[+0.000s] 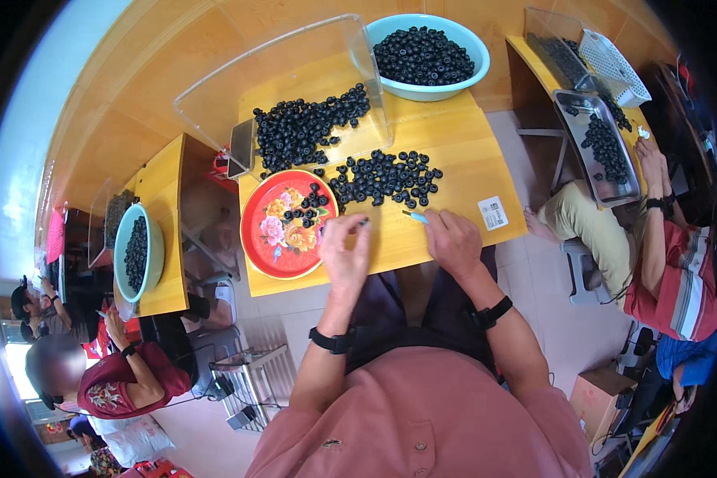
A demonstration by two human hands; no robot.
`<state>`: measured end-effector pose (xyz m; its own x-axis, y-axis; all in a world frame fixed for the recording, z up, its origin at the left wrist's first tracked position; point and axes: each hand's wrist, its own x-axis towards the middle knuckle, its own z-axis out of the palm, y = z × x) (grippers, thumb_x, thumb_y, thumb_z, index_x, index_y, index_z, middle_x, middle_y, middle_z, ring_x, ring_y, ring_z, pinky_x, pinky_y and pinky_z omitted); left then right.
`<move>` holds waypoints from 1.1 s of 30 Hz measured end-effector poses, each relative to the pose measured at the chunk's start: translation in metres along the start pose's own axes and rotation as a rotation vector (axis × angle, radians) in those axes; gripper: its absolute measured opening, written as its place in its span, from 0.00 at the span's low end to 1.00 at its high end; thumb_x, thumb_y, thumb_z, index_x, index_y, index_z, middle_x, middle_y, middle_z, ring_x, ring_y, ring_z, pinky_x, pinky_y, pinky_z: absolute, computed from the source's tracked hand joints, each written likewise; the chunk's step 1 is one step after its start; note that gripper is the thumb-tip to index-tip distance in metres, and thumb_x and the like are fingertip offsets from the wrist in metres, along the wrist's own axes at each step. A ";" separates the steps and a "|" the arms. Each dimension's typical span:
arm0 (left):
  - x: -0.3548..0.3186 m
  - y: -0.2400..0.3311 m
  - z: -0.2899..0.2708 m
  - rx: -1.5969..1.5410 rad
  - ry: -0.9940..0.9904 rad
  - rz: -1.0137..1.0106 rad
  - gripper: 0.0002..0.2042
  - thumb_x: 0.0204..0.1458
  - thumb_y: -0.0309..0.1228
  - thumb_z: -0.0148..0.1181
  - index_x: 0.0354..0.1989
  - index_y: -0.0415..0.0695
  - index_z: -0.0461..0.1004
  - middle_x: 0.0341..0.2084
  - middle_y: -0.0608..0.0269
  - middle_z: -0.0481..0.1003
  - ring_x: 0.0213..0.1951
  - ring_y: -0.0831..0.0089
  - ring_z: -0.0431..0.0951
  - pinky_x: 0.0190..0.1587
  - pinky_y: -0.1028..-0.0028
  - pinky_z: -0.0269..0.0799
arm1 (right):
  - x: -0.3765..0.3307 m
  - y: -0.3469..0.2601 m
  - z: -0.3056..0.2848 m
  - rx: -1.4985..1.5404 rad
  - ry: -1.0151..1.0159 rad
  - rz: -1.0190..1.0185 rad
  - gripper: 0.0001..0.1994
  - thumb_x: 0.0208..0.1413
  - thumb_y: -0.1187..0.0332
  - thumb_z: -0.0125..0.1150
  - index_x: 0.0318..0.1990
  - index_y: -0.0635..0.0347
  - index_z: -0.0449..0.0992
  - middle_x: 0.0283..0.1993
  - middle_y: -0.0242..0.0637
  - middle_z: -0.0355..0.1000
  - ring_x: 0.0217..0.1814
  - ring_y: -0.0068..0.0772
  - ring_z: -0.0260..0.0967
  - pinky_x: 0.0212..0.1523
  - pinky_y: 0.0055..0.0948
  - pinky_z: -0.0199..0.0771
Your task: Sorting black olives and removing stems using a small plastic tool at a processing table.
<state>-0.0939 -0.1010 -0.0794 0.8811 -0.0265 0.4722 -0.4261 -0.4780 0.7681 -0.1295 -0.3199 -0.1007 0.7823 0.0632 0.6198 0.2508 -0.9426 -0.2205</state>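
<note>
My left hand (344, 253) rests on the yellow wooden table (462, 171), fingers curled around something small and dark that I cannot make out, next to a red flowered plate (272, 247) with a few small black round pieces. My right hand (452, 239) grips a thin light-blue tool (416, 216) whose tip points left toward the other hand. Just beyond both hands lies a loose heap of black round pieces (386, 177). A clear plastic bin (295, 88) lying on its side spills more of them. A turquoise bowl (454, 84) full of them stands at the far edge.
To the right, another person in a striped shirt (677, 279) works at a table with a metal tray (601, 151) and a white basket (613, 68). On the left, a second yellow table carries a turquoise bowl (153, 255); people sit beside it. A white label (492, 213) lies near my right hand.
</note>
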 end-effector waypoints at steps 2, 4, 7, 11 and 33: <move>0.013 -0.010 -0.021 0.112 0.038 0.005 0.09 0.53 0.20 0.70 0.43 0.42 0.83 0.35 0.56 0.80 0.36 0.61 0.81 0.42 0.66 0.79 | 0.001 0.000 -0.003 0.013 -0.006 0.007 0.03 0.57 0.70 0.65 0.38 0.57 0.81 0.25 0.34 0.68 0.25 0.36 0.73 0.28 0.37 0.73; 0.027 -0.019 -0.036 0.280 0.015 0.018 0.12 0.54 0.19 0.69 0.46 0.42 0.82 0.38 0.54 0.80 0.43 0.56 0.81 0.47 0.63 0.78 | 0.002 0.000 -0.004 0.027 -0.006 0.011 0.03 0.57 0.70 0.65 0.38 0.57 0.81 0.25 0.34 0.68 0.25 0.36 0.73 0.27 0.38 0.73; 0.035 -0.014 -0.033 0.358 -0.021 0.136 0.13 0.54 0.19 0.69 0.48 0.42 0.81 0.41 0.54 0.80 0.47 0.54 0.80 0.51 0.61 0.77 | 0.001 0.001 -0.001 0.025 -0.003 0.020 0.03 0.58 0.70 0.65 0.38 0.56 0.81 0.25 0.34 0.68 0.25 0.37 0.73 0.27 0.38 0.73; 0.033 -0.004 0.000 0.291 -0.267 0.224 0.12 0.56 0.22 0.66 0.48 0.39 0.81 0.46 0.52 0.79 0.49 0.51 0.80 0.53 0.59 0.79 | 0.001 -0.001 -0.001 0.042 0.026 0.023 0.03 0.58 0.70 0.65 0.38 0.56 0.82 0.25 0.34 0.68 0.26 0.37 0.73 0.28 0.38 0.73; 0.001 0.006 0.051 -0.246 -0.209 -0.341 0.15 0.55 0.20 0.73 0.51 0.37 0.79 0.35 0.64 0.82 0.36 0.79 0.81 0.42 0.77 0.79 | -0.001 0.000 -0.002 0.022 0.033 0.008 0.04 0.56 0.70 0.66 0.38 0.56 0.82 0.24 0.33 0.67 0.25 0.34 0.72 0.27 0.36 0.73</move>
<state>-0.0855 -0.1487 -0.0962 0.9910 -0.0924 0.0967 -0.1183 -0.2687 0.9559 -0.1321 -0.3206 -0.0997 0.7652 0.0441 0.6423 0.2571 -0.9356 -0.2421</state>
